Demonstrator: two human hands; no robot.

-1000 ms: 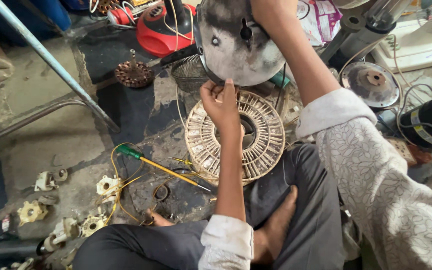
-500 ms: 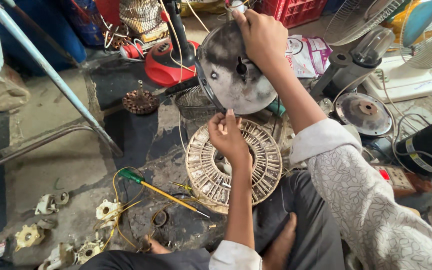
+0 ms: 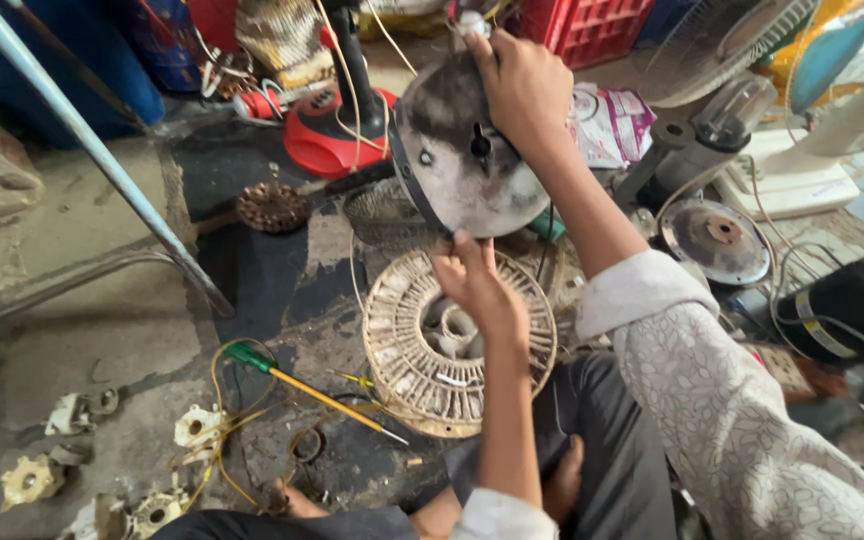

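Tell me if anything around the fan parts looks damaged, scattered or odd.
Yes. The round metal motor cover, held up by the right hand with the left hand at its lower edge, is blotched and grimy. Small pale parts lie scattered on the stained floor beside a green-handled screwdriver and loose yellow wire.

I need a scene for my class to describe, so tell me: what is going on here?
A person sitting on a workshop floor holds a round metal motor cover up on edge. The right hand grips its top rim, and the left hand touches its lower edge. Beneath the hands lies a round, slotted motor stator. A green-handled screwdriver lies on the floor beside it, with small white parts scattered nearby and a red fan base behind.
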